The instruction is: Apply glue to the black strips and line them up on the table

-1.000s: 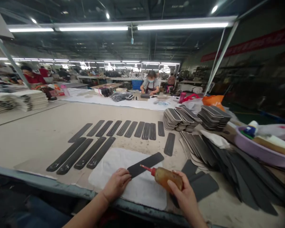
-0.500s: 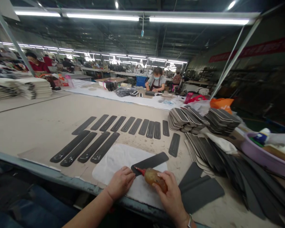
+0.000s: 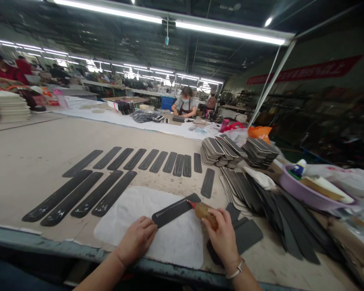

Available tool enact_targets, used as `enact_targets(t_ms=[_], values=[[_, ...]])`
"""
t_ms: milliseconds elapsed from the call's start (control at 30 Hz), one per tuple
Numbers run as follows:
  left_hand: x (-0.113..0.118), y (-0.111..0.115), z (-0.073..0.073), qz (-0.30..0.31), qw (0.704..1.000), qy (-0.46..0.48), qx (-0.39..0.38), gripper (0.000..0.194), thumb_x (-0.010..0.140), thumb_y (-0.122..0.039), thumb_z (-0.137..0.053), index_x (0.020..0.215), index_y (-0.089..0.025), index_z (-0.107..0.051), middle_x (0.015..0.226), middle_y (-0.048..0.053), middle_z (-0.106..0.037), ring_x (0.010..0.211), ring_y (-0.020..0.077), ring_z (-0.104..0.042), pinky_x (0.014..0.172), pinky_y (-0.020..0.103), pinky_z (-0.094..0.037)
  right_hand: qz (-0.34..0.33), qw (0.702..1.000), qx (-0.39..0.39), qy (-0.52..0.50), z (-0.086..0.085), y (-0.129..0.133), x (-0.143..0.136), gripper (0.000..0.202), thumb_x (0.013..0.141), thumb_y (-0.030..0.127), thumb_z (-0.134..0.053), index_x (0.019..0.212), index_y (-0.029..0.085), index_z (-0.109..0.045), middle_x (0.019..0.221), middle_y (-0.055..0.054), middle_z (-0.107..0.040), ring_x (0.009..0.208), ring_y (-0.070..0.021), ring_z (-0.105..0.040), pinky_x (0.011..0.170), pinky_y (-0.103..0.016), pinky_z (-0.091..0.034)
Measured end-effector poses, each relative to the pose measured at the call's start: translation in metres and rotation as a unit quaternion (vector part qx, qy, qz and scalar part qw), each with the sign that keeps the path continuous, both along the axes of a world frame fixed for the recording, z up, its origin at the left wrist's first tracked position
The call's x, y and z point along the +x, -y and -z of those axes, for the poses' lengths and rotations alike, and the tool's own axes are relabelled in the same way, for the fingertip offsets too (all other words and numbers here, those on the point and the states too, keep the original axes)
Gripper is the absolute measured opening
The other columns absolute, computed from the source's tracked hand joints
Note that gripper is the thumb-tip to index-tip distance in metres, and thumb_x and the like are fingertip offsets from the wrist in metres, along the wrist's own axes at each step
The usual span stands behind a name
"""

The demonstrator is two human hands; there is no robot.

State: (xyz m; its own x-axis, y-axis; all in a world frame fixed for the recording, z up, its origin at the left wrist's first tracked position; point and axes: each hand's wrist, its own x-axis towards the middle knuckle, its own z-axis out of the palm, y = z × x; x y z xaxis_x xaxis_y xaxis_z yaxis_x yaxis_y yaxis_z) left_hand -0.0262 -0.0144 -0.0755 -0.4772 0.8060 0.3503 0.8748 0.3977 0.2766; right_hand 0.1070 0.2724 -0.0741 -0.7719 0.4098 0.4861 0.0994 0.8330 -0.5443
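Note:
A squeeze bottle of amber glue with a red nozzle (image 3: 205,215) is wrapped in the fingers of my right hand (image 3: 223,231). Its tip touches the far right end of a dark, round-ended strip (image 3: 176,211), and a thin shiny line runs along that strip. My left hand (image 3: 139,236) is closed, its fingertips pressed at the strip's near left end; the thumb is mostly hidden. Beneath the strip lies a white sheet (image 3: 118,214). Long dark strips with a wet gloss (image 3: 113,193) lie to the left, and shorter ones (image 3: 148,159) form a row behind.
Dark flat pieces (image 3: 248,234) lie right of my right hand, beside a fanned pile (image 3: 269,206). Behind are stacked strips (image 3: 218,151) and a purple basin (image 3: 303,190). A co-worker (image 3: 184,103) sits across the table. The table's front edge (image 3: 87,252) runs close to me.
The bottle has moved along the strip from its near left end to its far right end, leaving a shiny line. My left hand stays at the near end. The view has shifted right.

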Motion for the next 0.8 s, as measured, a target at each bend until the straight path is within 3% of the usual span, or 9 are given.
enact_targets(t_ms=[133, 267, 400, 600, 700, 800], values=[[0.000, 0.000, 0.000, -0.001, 1.000, -0.003, -0.008, 0.021, 0.093, -0.019, -0.047, 0.085, -0.019, -0.066, 0.078, 0.004, -0.060, 0.079, 0.0180, -0.054, 0.072, 0.031, -0.049, 0.041, 0.999, 0.019, -0.008, 0.004, -0.015, -0.003, 0.031, 0.088, 0.042, -0.057, 0.112, 0.022, -0.057, 0.109, -0.010, -0.048, 0.099, -0.0238, -0.054, 0.089, -0.043, -0.050], [0.001, -0.001, -0.001, -0.004, 1.000, -0.007, -0.011, 0.020, 0.093, -0.019, -0.047, 0.084, -0.019, -0.066, 0.078, 0.004, -0.060, 0.079, 0.0182, -0.053, 0.071, 0.032, -0.049, 0.061, 0.997, 0.020, -0.031, 0.001, -0.014, -0.001, 0.033, 0.087, 0.046, -0.058, 0.108, 0.021, -0.058, 0.105, -0.010, -0.050, 0.096, -0.0243, -0.054, 0.086, -0.044, -0.051], [0.001, -0.002, -0.002, -0.007, 1.000, -0.009, -0.014, 0.021, 0.093, -0.019, -0.047, 0.083, -0.018, -0.066, 0.078, 0.005, -0.059, 0.079, 0.0180, -0.053, 0.072, 0.031, -0.049, 0.008, 0.998, -0.010, -0.057, -0.005, 0.013, 0.007, 0.029, 0.086, 0.039, -0.060, 0.110, 0.022, -0.056, 0.109, -0.010, -0.050, 0.102, -0.0241, -0.053, 0.088, -0.042, -0.051], [0.002, -0.002, -0.003, -0.006, 1.000, 0.001, -0.023, 0.018, 0.092, -0.019, -0.048, 0.087, -0.019, -0.065, 0.080, 0.004, -0.061, 0.080, 0.0182, -0.053, 0.072, 0.032, -0.049, -0.103, 0.993, -0.056, -0.002, -0.012, 0.063, 0.015, 0.029, 0.085, 0.026, -0.061, 0.113, 0.025, -0.054, 0.113, -0.009, -0.047, 0.104, -0.0226, -0.054, 0.088, -0.038, -0.052], [0.002, -0.002, -0.003, -0.007, 1.000, 0.001, -0.023, 0.018, 0.092, -0.018, -0.048, 0.085, -0.019, -0.065, 0.080, 0.004, -0.060, 0.080, 0.0184, -0.053, 0.072, 0.032, -0.049, -0.104, 0.993, -0.055, 0.017, -0.012, 0.065, 0.015, 0.028, 0.085, 0.025, -0.061, 0.112, 0.026, -0.055, 0.113, -0.008, -0.047, 0.103, -0.0225, -0.055, 0.088, -0.037, -0.052], [0.002, -0.002, -0.002, -0.006, 1.000, 0.000, -0.021, 0.019, 0.092, -0.018, -0.048, 0.084, -0.018, -0.065, 0.080, 0.005, -0.060, 0.080, 0.0185, -0.053, 0.072, 0.032, -0.048, -0.064, 0.997, -0.040, 0.018, -0.009, 0.047, 0.012, 0.027, 0.086, 0.029, -0.060, 0.113, 0.026, -0.055, 0.114, -0.009, -0.047, 0.102, -0.0225, -0.055, 0.087, -0.038, -0.052]])
